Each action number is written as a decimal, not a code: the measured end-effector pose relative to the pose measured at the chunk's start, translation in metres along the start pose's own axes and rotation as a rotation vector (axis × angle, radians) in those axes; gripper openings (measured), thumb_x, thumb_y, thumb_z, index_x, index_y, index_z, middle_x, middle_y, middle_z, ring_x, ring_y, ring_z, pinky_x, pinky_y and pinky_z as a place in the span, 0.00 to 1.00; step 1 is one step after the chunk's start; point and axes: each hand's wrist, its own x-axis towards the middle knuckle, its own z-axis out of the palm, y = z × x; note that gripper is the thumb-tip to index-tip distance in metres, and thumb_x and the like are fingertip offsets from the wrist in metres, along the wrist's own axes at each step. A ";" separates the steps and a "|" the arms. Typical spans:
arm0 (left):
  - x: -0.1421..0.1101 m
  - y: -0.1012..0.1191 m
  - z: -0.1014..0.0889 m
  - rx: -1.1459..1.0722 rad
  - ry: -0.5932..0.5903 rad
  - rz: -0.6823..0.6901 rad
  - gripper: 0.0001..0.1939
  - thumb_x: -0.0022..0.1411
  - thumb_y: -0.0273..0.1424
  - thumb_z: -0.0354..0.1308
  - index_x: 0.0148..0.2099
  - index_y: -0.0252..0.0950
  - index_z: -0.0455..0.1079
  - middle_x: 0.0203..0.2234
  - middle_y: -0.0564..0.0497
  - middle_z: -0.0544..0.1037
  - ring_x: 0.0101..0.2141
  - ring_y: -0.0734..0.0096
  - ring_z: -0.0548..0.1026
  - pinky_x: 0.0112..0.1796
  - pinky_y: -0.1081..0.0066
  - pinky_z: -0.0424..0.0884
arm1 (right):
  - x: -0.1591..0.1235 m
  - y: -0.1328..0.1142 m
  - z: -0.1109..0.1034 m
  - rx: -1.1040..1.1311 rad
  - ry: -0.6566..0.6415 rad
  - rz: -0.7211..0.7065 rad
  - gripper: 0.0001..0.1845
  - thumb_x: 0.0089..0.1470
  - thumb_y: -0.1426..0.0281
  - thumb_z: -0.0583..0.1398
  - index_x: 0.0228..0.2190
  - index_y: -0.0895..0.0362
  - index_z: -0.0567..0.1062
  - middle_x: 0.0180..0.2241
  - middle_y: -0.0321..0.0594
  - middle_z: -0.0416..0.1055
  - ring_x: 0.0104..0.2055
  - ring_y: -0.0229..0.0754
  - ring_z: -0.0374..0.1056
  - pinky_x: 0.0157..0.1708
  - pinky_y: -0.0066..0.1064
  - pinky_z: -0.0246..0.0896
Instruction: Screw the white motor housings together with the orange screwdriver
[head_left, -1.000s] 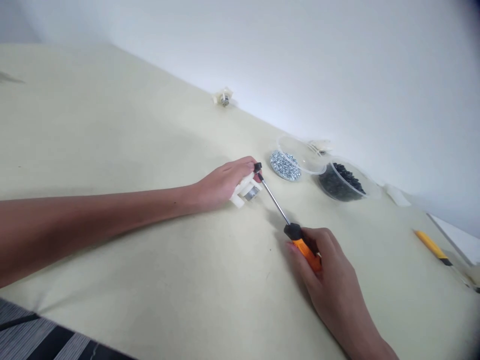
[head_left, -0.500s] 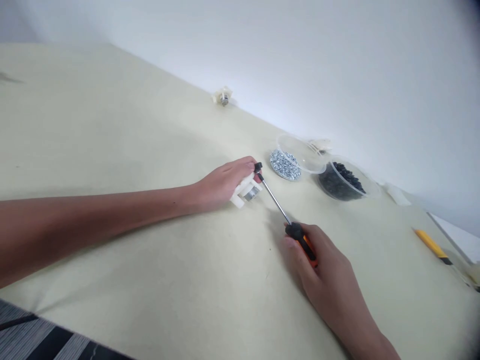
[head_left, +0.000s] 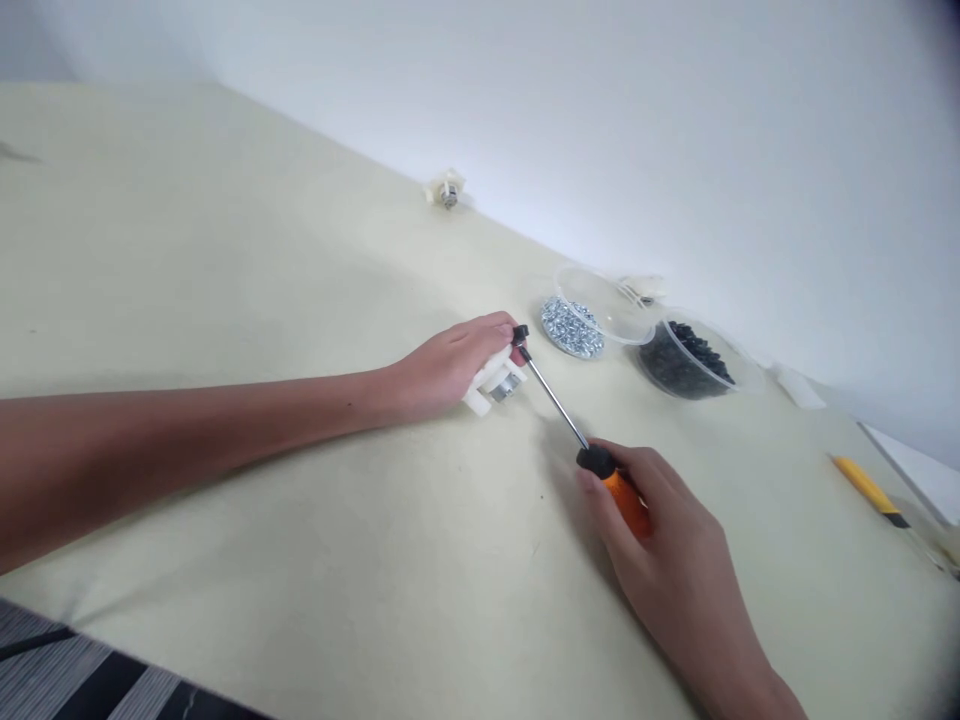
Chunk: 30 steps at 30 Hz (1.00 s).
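My left hand (head_left: 450,368) is closed round a white plastic part (head_left: 480,392) with a silvery metal cylinder (head_left: 507,387) in it, held low over the table. A small black piece (head_left: 520,334) sits by my left fingertips. In my right hand (head_left: 667,540) is a screwdriver (head_left: 556,402) with an orange and black handle, its shaft slanting up to the left. The screwdriver's tip meets the black piece or lies right beside it; the exact contact is too small to make out.
Past my hands lie a clear tub of small silvery screws (head_left: 573,328) and a clear tub of black pieces (head_left: 684,362). Another white part with a metal core (head_left: 448,190) stands by the wall. A yellow-handled tool (head_left: 868,488) lies on the table (head_left: 337,580) at right.
The screwdriver's handle has turned in my right hand, showing more orange, and that hand has shifted slightly right. My left hand keeps its hold on the white part.
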 end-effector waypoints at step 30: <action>0.000 -0.003 0.001 -0.095 -0.008 -0.060 0.17 0.70 0.41 0.42 0.39 0.38 0.68 0.36 0.50 0.72 0.34 0.70 0.71 0.32 0.73 0.66 | 0.001 -0.004 -0.008 -0.031 0.199 -0.011 0.10 0.58 0.62 0.60 0.41 0.51 0.76 0.38 0.35 0.75 0.34 0.36 0.72 0.33 0.25 0.68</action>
